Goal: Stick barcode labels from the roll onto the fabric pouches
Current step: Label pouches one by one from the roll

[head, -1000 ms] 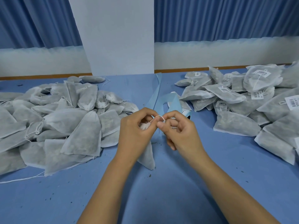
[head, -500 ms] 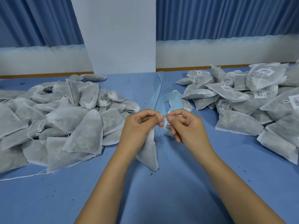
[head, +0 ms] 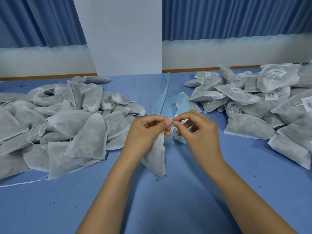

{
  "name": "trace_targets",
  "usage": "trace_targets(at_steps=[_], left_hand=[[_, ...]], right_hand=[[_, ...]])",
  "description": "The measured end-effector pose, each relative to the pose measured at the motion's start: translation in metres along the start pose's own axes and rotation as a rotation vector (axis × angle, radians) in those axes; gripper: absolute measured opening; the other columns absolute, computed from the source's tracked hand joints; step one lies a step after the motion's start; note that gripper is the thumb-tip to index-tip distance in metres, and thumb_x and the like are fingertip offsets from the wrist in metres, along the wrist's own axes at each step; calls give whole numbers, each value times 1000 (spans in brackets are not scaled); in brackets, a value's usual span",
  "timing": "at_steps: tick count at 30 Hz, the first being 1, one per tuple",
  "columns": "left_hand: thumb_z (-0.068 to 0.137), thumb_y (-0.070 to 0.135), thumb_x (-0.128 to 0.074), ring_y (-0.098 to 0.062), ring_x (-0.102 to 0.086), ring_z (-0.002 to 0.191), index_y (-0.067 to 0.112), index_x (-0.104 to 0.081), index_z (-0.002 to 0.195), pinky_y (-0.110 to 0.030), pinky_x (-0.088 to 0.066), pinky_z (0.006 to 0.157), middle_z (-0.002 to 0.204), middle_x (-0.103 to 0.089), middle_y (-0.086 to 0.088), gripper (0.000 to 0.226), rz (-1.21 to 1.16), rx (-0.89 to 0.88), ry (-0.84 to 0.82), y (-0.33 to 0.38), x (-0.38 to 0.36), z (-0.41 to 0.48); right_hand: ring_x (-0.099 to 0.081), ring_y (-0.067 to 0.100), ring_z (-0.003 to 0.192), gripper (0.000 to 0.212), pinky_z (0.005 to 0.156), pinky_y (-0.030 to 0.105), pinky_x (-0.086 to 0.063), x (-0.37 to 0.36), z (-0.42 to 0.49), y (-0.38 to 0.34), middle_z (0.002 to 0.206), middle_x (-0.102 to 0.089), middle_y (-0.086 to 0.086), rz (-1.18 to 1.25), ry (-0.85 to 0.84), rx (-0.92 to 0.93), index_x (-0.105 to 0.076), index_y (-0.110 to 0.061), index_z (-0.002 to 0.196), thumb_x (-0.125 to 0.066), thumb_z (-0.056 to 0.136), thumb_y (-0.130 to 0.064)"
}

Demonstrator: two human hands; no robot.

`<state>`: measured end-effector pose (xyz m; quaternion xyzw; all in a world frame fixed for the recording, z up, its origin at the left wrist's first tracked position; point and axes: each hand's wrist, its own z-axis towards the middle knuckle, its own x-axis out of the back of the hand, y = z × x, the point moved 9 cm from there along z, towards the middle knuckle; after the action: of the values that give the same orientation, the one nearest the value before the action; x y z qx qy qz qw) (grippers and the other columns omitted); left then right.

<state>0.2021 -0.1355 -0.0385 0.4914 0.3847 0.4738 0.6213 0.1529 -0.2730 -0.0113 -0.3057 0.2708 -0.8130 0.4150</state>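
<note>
In the head view, the loop of drawstring (head: 171,119) that stood open between the hands a second ago is now drawn down to a short white nub, and both hands meet on it. The left hand (head: 146,130) grips the gathered neck of the pouch (head: 156,159), fingers curled round the fabric and thumb at the top. The pouch hangs from it, its lower corner reaching down to the blue tabletop (head: 168,205). The right hand (head: 200,134) pinches the string between thumb and forefinger, with its other fingers loosely curled.

We judge that the pouch is being closed, so sticking has not yet begun. The label strip (head: 176,131) stands just behind the fingers, its barcodes on blue backing (whether one is already lifted we cannot tell).

Against the earlier frame the hands sit closer together, and more of the strip shows between them. The unlabelled pile (head: 67,122) lies to the left and the labelled pile (head: 249,98) to the right, both unchanged.
</note>
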Motion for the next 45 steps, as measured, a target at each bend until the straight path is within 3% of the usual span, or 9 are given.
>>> trace_targets(at_steps=[5, 12, 19, 22, 28, 34, 38, 41, 45], left_hand=[[87, 12, -66, -13, -49, 57, 31, -80, 90, -19, -44, 60, 64, -60, 3, 23, 55, -17, -90, 0, 0, 1], [90, -1, -57, -9, -38, 53, 26, -73, 104, -15, -32, 47, 56, -46, 9, 34, 26, -24, -1, 0, 21, 6], [77, 14, -77, -5, -43, 59, 29, -68, 72, -13, -35, 57, 63, -48, 12, 18, 401, 54, -119, -12, 12, 3], [67, 6, -55, -8, -33, 60, 27, -48, 64, -17, -26, 53, 63, -39, 11, 23, 425, 64, -164, -11, 9, 1], [77, 1, -41, -19, -61, 89, 9, -54, 91, -38, -47, 93, 86, -62, -4, 21, -165, 69, 121, -8, 29, 7], [76, 0, -32, -30, -58, 122, 7, -51, 101, -36, -45, 107, 116, -68, -18, 32, -750, -251, 150, 13, 40, 6], [76, -1, -27, -33, -56, 125, 5, -48, 107, -38, -44, 108, 120, -67, -20, 38, -904, -331, 56, 23, 37, 4], [86, 7, -35, -27, -57, 125, 6, -49, 117, -39, -42, 109, 126, -65, -14, 33, -780, -241, 194, 10, 46, 8], [79, 52, -52, -21, -59, 121, 16, -44, 140, -43, -47, 104, 133, -60, -7, 71, -327, 88, 266, -19, 37, 12]], right_hand=[[-58, 6, 56, 15, 56, 10, -38, -1, 4, 21, 65, -61, -15, 181, -51, -198, -63, -17, 77, -65, 87, -7], [-50, 4, 56, 15, 59, 21, -37, 11, 9, 50, 55, -60, -5, 265, 26, -389, -59, -12, 83, -52, 95, -6], [-54, 7, 53, 15, 49, 22, -34, 18, 7, 56, 78, -58, 13, 383, 133, -474, -57, -5, 83, -48, 95, -3], [-54, 10, 56, 12, 48, 19, -37, 17, 6, 46, 79, -59, 9, 453, 152, -433, -58, -1, 88, -49, 95, -4], [-49, 10, 55, 14, 55, 18, -42, -1, 2, 20, 68, -62, -4, 499, 20, -333, -60, -10, 84, -53, 94, -4], [-49, -1, 110, 25, 96, 14, -35, -55, -20, 4, 121, -50, -9, 237, -485, -289, -54, -21, 77, -52, 94, -3], [-56, 4, 90, 23, 92, 22, -44, -70, -36, 4, 101, -59, -9, 403, -613, -425, -55, -18, 78, -51, 95, -4], [-54, 5, 73, 18, 79, 18, -46, -69, -37, 3, 78, -58, -9, 496, -548, -463, -57, -13, 79, -53, 93, -2], [-52, 9, 75, 15, 73, 17, -40, -41, -20, 20, 83, -60, 1, 406, -231, -490, -58, -12, 78, -56, 91, -3]])
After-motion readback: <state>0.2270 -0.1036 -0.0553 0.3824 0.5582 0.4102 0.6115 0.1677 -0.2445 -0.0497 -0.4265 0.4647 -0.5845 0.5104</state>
